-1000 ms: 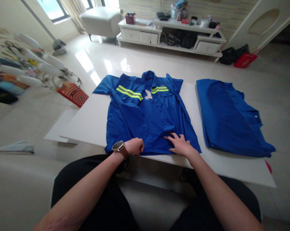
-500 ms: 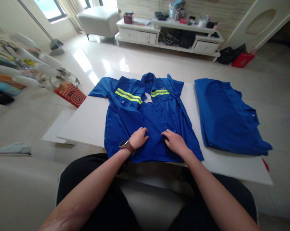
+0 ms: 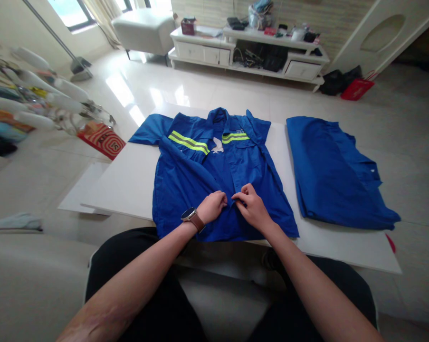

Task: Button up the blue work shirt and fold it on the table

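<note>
A blue work jacket (image 3: pixel 182 190) with yellow and grey reflective chest stripes lies spread on a white board, collar away from me, its front partly open. My left hand (image 3: pixel 213 206), with a brown-strapped watch (image 3: pixel 189 214) on the wrist, is closed on the edge of one front panel. Opposite it, my right hand (image 3: pixel 252 206) pinches the edge of the other panel between thumb and fingers. The two hands are close together over the lower front. To the right lies a folded blue garment (image 3: pixel 338 175).
The white board (image 3: pixel 121 175) reaches past the jacket on both sides. A red patterned paper bag (image 3: pixel 102 138) stands at its left. Farther off are a white TV cabinet (image 3: pixel 200 50), a pale bench (image 3: pixel 146 31) and a red bag (image 3: pixel 357 89) on the floor.
Both hands have moved inward toward each other, drawing the jacket's front edges closer together. The fingers have closed on the cloth. The folded garment has stayed put.
</note>
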`<state>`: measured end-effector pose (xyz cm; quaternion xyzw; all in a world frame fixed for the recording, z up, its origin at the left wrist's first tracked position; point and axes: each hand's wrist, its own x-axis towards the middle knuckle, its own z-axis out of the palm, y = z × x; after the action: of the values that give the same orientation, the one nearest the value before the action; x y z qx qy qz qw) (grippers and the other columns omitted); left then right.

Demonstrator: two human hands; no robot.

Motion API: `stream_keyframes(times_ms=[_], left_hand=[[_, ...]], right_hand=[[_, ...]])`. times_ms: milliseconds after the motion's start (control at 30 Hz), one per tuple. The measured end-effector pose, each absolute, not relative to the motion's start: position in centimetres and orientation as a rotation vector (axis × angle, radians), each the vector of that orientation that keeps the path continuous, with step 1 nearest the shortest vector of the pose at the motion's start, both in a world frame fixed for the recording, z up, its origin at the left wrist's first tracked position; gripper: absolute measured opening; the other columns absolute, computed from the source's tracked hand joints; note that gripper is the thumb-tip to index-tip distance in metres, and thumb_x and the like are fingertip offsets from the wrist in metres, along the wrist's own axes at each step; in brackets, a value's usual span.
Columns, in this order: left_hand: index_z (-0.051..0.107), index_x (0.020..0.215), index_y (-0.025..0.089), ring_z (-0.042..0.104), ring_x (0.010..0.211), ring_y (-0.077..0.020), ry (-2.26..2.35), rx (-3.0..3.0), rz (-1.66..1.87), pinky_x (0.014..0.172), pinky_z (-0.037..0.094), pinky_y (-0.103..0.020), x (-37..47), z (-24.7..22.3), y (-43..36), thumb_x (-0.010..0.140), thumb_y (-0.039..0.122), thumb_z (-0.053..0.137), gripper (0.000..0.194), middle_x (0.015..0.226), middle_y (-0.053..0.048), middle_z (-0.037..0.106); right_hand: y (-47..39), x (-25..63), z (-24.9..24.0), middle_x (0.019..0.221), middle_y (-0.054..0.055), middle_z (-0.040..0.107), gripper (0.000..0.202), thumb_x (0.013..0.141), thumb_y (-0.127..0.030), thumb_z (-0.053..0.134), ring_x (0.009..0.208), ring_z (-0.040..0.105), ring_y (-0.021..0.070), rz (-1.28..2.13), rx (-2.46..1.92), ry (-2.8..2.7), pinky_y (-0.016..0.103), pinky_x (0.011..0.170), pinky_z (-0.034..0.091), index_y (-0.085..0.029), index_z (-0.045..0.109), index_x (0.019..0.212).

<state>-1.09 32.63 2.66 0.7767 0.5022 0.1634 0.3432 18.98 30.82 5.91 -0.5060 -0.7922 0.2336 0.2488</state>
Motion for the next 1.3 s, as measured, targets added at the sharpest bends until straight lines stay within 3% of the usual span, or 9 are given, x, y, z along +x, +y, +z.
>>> stream_keyframes(times_ms=[233,433,600,733,933,1300], left_hand=[[0.063,0.079,0.016,0.057,0.07,-0.013,1.201,1.815,0.572,0.066,0.042,-0.024,-0.4,3.8,32.6,0.08,0.004,0.058,0.014,0.073,0.001,0.064],[0.061,0.085,0.017,0.054,0.064,-0.0099,1.148,1.641,0.715,0.062,0.04,-0.022,-0.5,3.2,32.7,0.071,-0.002,0.053,0.025,0.07,0.005,0.059],[0.057,0.097,0.019,0.058,0.066,-0.0094,1.102,1.484,0.808,0.063,0.045,-0.02,-0.5,2.8,32.8,0.069,-0.001,0.054,0.035,0.075,0.005,0.059],[0.057,0.1,0.02,0.059,0.066,-0.0089,1.113,1.448,0.812,0.064,0.046,-0.02,-0.5,3.0,32.8,0.071,0.001,0.057,0.034,0.076,0.005,0.061],[0.057,0.101,0.02,0.061,0.066,-0.0098,1.093,1.411,0.857,0.064,0.049,-0.021,-0.3,3.3,32.8,0.073,0.005,0.063,0.033,0.076,0.005,0.063],[0.06,0.096,0.019,0.064,0.068,-0.0108,1.15,1.392,0.921,0.067,0.052,-0.023,-0.3,3.8,32.8,0.072,0.007,0.068,0.028,0.076,0.003,0.067]], right_hand=[[30.9,18.2,4.7,0.089,0.002,0.058,0.015,0.092,-0.024,0.058,0.082,0.059,0.0168,0.885,-1.395,-2.021,0.03,0.076,0.046,-0.024,0.069,0.101],[30.9,17.5,4.2,0.093,0.002,0.069,0.021,0.085,-0.026,0.067,0.087,0.066,0.0186,0.95,-1.412,-1.835,0.031,0.079,0.051,-0.023,0.058,0.104],[31.0,17.5,4.7,0.088,0.002,0.072,0.008,0.085,-0.026,0.064,0.083,0.069,0.0183,0.988,-1.406,-1.85,0.031,0.079,0.053,-0.022,0.063,0.091],[30.9,17.6,4.8,0.087,0.002,0.073,0.01,0.083,-0.025,0.064,0.08,0.069,0.0179,0.988,-1.423,-1.842,0.031,0.078,0.053,-0.022,0.066,0.093],[30.9,17.8,4.7,0.08,0.001,0.072,0.005,0.083,-0.023,0.062,0.075,0.067,0.0174,0.889,-1.45,-1.873,0.03,0.074,0.051,-0.022,0.066,0.084],[30.8,18.0,5.0,0.082,0.002,0.074,0.013,0.083,-0.019,0.061,0.066,0.063,0.0153,0.712,-1.418,-1.895,0.029,0.068,0.049,-0.021,0.074,0.082]])
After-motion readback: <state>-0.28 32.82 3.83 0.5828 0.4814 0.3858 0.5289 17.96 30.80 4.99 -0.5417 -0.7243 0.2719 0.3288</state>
